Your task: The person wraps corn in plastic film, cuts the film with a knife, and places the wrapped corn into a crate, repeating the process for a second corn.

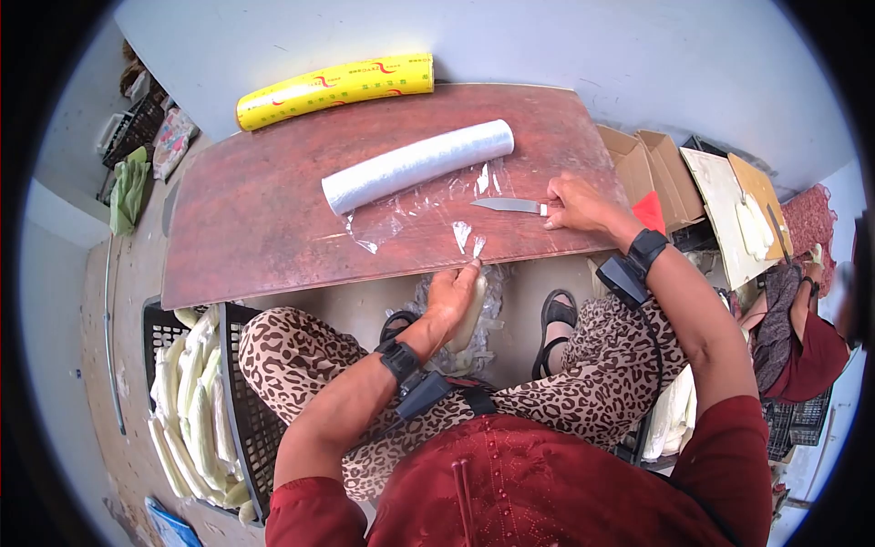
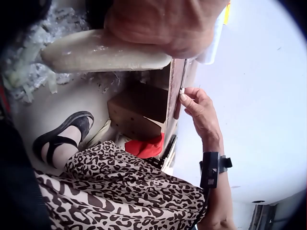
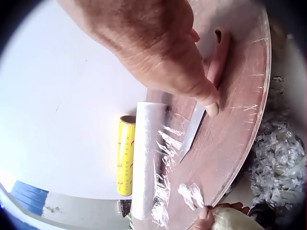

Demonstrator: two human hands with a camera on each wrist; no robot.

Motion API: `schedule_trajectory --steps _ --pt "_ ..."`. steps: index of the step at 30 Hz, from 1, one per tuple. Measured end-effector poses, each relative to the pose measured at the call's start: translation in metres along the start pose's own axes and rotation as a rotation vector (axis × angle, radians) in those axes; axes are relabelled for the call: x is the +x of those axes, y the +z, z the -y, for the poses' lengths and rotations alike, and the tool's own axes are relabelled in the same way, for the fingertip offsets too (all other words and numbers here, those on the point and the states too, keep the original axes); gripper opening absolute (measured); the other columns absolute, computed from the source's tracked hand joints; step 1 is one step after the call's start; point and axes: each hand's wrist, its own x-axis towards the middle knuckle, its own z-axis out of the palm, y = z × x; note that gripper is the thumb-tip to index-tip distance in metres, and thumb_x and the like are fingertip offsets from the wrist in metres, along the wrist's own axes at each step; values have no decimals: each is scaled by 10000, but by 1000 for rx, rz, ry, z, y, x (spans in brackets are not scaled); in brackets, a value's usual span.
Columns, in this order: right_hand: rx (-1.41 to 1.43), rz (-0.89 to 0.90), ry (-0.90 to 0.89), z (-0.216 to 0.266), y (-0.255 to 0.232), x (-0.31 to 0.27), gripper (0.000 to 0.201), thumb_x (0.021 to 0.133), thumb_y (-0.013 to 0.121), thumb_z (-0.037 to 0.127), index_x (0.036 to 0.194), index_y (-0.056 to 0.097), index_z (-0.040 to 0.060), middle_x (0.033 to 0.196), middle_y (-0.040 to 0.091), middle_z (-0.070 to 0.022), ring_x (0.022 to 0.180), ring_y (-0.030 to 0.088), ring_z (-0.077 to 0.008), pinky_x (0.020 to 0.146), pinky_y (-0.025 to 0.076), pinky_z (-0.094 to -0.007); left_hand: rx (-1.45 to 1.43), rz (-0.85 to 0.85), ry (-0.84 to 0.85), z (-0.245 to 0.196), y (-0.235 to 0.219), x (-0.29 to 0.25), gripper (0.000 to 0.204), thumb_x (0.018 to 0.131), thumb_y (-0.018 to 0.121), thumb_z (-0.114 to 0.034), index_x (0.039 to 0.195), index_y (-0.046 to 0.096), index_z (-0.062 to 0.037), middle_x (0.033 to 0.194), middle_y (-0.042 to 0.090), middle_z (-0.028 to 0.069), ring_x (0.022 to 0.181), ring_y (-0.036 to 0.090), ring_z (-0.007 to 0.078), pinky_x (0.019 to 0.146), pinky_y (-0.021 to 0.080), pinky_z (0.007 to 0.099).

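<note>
A knife (image 1: 510,205) with a pale blade lies low over the brown tabletop, its tip pointing left in the head view. My right hand (image 1: 581,206) pinches it where blade meets handle; the reddish handle (image 3: 218,62) shows beyond the thumb in the right wrist view. Below the table's front edge, my left hand (image 1: 448,299) holds a long pale vegetable (image 2: 100,51) with a shiny surface. Small scraps of clear film (image 1: 462,236) are by the left fingertips. A white film roll (image 1: 419,166) lies behind the knife, its loose film spread on the table.
A yellow roll (image 1: 335,89) lies along the table's (image 1: 228,219) back edge. Black crates of pale vegetables (image 1: 196,410) stand at the left and right. Film scraps cover the floor between the feet. Cardboard boxes (image 1: 652,173) and another person's arm (image 1: 802,314) are at the right.
</note>
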Motion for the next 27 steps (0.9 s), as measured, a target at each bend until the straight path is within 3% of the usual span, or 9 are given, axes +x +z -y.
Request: schedule_trajectory --steps 5,8,14,17,20,27 --pt "-34 38 11 1 1 -6 301 791 731 221 976 583 35 1096 569 -157 1075 544 -354 883 431 -488 -30 -27 11 4 1 0 438 933 570 -412 884 615 21 744 577 46 643 507 126 557 425 319" --pt "-110 5 -37 3 4 -9 192 866 622 150 1009 581 30 1109 565 -167 1082 538 -366 893 422 -495 -19 -16 -20 1 1 1 434 935 567 -413 868 612 14 738 573 43 635 504 123 549 422 316" --pt "-303 -18 -92 8 6 -14 187 950 452 137 1043 540 1 1125 543 -209 1046 540 -409 878 436 -475 -13 21 -33 0 -2 1 440 935 565 -413 852 610 17 728 569 39 630 495 120 547 410 307" --pt "-142 -28 -143 -1 13 -11 165 958 460 143 993 522 -6 1092 546 -239 973 554 -438 832 454 -482 11 12 -39 1 -2 1 441 934 562 -409 850 612 20 728 565 36 630 490 116 551 405 306" --pt "-65 -113 -214 12 13 -16 143 955 507 144 960 514 0 982 542 -226 946 542 -405 793 436 -455 36 -2 -47 4 -4 5 441 934 558 -406 850 615 23 727 561 32 630 483 112 553 400 309" --pt "153 -189 -148 33 0 -32 222 943 575 205 876 530 -1 807 599 -196 747 566 -379 663 445 -442 18 -1 -7 2 -2 4 447 935 556 -410 833 613 22 705 547 22 623 470 106 542 384 310"
